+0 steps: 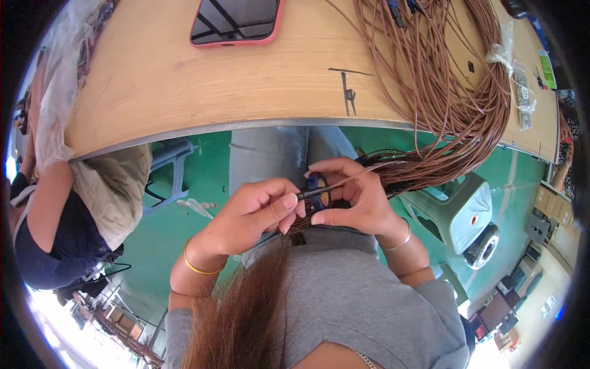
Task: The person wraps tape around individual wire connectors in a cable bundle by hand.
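Over my lap, my left hand (261, 208) pinches a black cable end (305, 194) between thumb and fingers. From that end a thin brown cable (347, 179) runs right, past my right hand, towards a large bundle. My right hand (362, 195) curls its thumb and fingers round a small dark-blue roll of tape (317, 182), which sits right against the black end. Whether a strip of tape joins the two cannot be made out. The brown cable bundle (473, 117) lies on the table and hangs over its edge to my lap.
A phone in a pink case (236, 21) rests on the wooden table (246, 86). Black connectors (396, 13) lie among the cables, near a small clear plastic bag (523, 98). Below right stands a grey-green stool (455, 209). Another person (49, 227) sits at the left.
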The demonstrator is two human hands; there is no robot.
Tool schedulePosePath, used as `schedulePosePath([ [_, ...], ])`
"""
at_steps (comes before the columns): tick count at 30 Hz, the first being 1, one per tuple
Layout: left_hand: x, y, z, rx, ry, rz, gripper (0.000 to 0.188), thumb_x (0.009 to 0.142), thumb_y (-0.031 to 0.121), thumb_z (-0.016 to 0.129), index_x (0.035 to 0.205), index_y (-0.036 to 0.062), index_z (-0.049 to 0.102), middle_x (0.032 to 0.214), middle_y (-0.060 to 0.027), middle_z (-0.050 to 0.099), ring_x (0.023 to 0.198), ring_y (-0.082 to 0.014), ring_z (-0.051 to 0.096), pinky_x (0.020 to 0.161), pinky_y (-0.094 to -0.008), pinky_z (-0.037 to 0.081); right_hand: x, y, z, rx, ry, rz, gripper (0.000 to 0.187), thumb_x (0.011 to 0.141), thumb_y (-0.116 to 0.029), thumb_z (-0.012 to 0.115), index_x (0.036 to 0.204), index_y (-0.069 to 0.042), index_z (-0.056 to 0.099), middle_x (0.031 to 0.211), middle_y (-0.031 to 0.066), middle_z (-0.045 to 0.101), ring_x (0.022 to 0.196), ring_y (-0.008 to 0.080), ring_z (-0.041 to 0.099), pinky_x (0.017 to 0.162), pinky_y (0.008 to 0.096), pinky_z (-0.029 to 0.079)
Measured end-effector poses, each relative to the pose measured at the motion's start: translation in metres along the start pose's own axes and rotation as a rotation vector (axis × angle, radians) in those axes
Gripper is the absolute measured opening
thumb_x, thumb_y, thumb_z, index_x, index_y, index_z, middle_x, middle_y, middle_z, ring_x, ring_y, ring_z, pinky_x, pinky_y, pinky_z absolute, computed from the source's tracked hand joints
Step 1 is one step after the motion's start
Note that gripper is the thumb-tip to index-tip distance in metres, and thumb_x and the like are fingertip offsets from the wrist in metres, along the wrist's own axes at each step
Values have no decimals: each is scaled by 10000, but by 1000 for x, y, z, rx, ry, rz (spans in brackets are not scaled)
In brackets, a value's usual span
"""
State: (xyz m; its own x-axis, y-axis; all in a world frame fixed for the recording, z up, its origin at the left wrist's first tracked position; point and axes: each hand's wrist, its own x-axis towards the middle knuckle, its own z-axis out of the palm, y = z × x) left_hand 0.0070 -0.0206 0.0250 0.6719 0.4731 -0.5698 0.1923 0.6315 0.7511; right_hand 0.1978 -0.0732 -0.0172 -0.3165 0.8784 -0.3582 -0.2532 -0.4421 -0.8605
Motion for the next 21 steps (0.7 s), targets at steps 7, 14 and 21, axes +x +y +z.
schedulePosePath([
  [7,-4,1,3,-54,-34,-32,274,875,254,466,788,8,551,563,15,472,504,-36,367,457,-179,264,6,-2,-10,-52,-102,-171,619,565,-44,775,1107,-18,477,1039,57,497,927,119,499,766,263,460],
  [14,-7,4,0,-56,-115,-72,285,882,261,456,789,7,547,591,11,473,543,-46,397,490,-187,294,10,-12,-14,-175,-178,-248,577,532,-43,778,1055,-48,535,1091,95,501,945,157,511,763,267,445],
  [21,-7,2,0,-49,-139,-89,267,893,241,438,803,9,536,616,13,466,571,-54,412,515,-188,317,13,-17,-17,-369,-209,-411,518,500,-85,792,970,-27,583,1010,154,569,942,257,540,798,331,422],
])
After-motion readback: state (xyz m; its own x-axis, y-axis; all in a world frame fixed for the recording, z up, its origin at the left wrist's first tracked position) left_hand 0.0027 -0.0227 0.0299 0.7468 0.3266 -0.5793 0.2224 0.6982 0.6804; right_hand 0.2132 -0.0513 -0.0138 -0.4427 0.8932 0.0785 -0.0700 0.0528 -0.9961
